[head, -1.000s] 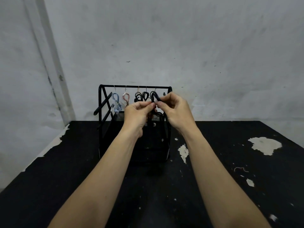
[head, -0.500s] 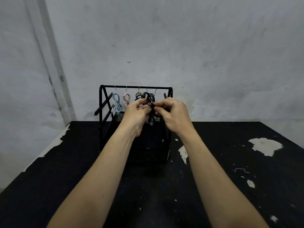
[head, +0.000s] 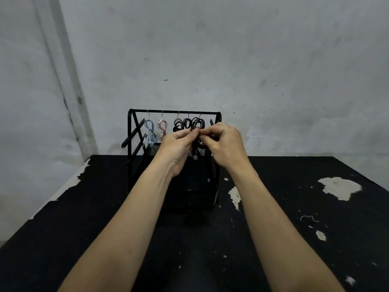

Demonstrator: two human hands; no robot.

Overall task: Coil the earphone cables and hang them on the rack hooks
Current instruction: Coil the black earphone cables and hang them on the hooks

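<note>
Black earphone coil (head: pixel 197 123) pinched by both hands, left (head: pixel 179 147) and right (head: pixel 224 144), arms outstretched.

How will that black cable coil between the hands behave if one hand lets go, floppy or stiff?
Probably floppy: the black coil is thin loops, and its loose end droops below the left hand and right hand. Likely light, since fingertip pinches hold it. It may spring open, because only the pinches seem to keep it wound.

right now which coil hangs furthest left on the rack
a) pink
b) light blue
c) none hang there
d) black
b: the light blue coil hangs from the leftmost hook of the rack, with the pink coil next and the black coils further right.
</note>
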